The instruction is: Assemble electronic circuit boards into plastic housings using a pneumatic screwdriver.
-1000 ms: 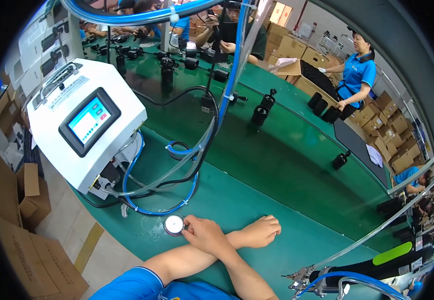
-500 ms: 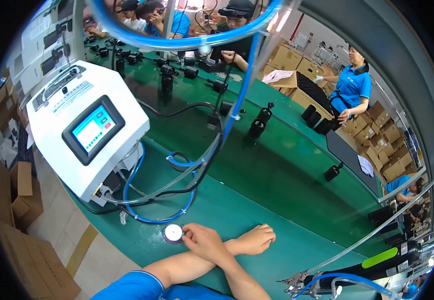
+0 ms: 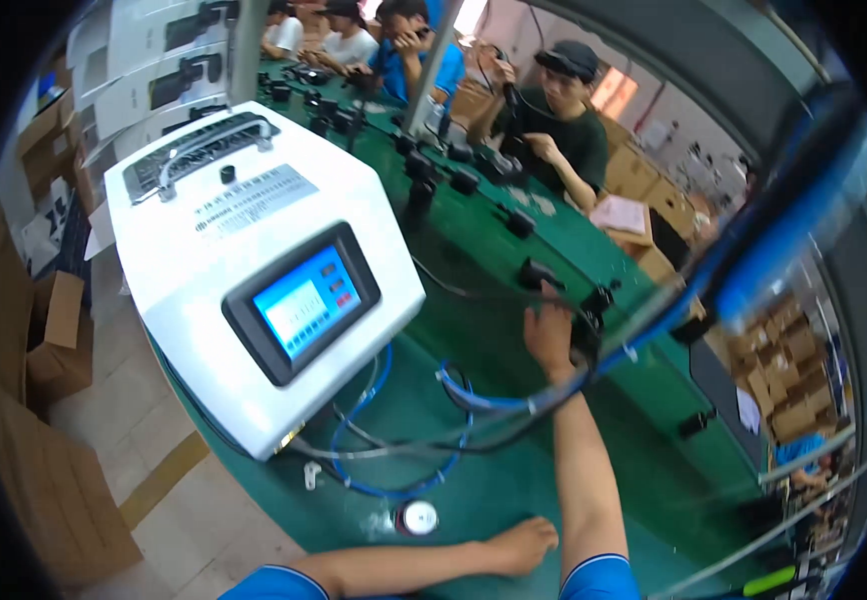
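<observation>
My right hand (image 3: 552,335) reaches far across the green bench, with its thumb and a finger apart. Its fingertips are close to a black cylindrical part (image 3: 537,272); whether they touch it cannot be made out. Another black part (image 3: 588,325) stands just right of that hand, partly behind hoses. My left hand (image 3: 526,546) rests on the near bench surface, fingers curled in, with nothing visible in it. A small round dial-like piece with a white face (image 3: 419,517) lies on the bench left of my left hand, touched by neither hand.
A white machine with a lit touchscreen (image 3: 304,305) stands at the left. Blue and clear hoses (image 3: 514,403) loop from it across the bench. More black parts (image 3: 464,180) line the far side, where a person in a dark cap (image 3: 569,120) sits. Cardboard boxes (image 3: 59,310) stand at left.
My right hand has left the round dial-like piece and moved forward across the bench. My left hand stays on the near bench. The view has shifted left, bringing the machine nearer the middle.
</observation>
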{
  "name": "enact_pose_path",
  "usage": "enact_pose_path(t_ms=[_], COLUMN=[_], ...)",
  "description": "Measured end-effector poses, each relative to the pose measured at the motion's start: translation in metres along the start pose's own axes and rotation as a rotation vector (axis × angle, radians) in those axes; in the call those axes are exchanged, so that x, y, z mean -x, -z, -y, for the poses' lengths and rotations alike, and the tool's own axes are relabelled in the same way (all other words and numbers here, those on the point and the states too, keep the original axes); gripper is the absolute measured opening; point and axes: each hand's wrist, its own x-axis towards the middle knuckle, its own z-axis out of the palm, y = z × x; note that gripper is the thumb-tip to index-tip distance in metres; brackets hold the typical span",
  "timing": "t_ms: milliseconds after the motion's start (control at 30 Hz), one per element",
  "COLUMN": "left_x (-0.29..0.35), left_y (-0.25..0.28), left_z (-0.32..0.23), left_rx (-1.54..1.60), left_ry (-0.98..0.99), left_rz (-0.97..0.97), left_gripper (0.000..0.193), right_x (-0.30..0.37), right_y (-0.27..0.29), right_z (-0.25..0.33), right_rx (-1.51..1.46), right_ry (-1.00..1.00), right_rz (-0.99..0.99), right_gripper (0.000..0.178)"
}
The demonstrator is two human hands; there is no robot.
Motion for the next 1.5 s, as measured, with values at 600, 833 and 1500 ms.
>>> enact_pose_path(t_ms=[600, 833, 1500], left_x=[-0.024, -0.015, -0.001], left_y=[-0.118, -0.092, 0.003], left_z=[0.062, 0.059, 0.007], left_rx=[0.226, 0.195, 0.276], left_ry=[-0.133, -0.092, 0.114], left_rz=[-0.3, -0.141, -0.217], left_gripper=[0.025, 0.032, 0.012], right_x=[-0.087, -0.088, 0.015], right_y=[-0.061, -0.051, 0.021], right_z=[-0.081, -0.064, -0.027], right_rx=[0.393, 0.423, -0.964], right_ry=[-0.234, -0.151, -0.292], right_rz=[0.437, 0.645, -0.066], right_gripper=[0.085, 0.085, 0.057])
